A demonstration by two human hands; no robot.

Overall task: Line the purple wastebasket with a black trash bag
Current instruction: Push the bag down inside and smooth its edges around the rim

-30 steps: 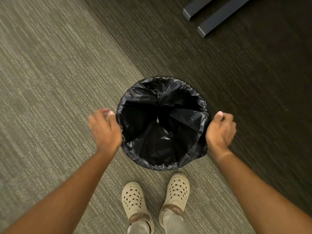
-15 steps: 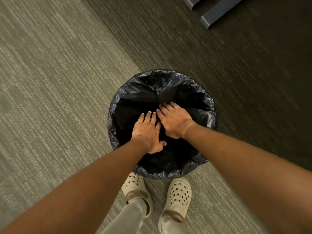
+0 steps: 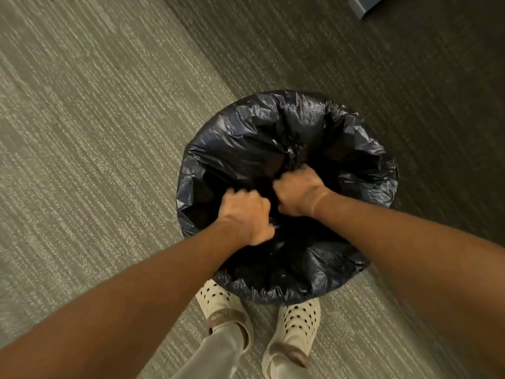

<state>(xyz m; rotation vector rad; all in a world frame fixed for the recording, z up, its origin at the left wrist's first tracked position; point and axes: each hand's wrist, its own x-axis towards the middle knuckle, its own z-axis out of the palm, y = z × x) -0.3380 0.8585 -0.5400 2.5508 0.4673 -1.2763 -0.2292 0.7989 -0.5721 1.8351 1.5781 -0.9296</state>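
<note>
While the trash bag [image 3: 287,149] drapes the rim, both hands [image 3: 246,212] [image 3: 296,191] press in, fingers curled.

We reach both bare forearms forward and down, converging from the lower corners of the view. Our left hand [image 3: 246,214] is curled into a loose fist, knuckles up, fingers tucked under. Our right hand [image 3: 296,191] sits just beside it, slightly farther ahead, likewise clenched, wrist bent, its fingertips hidden from sight.
</note>
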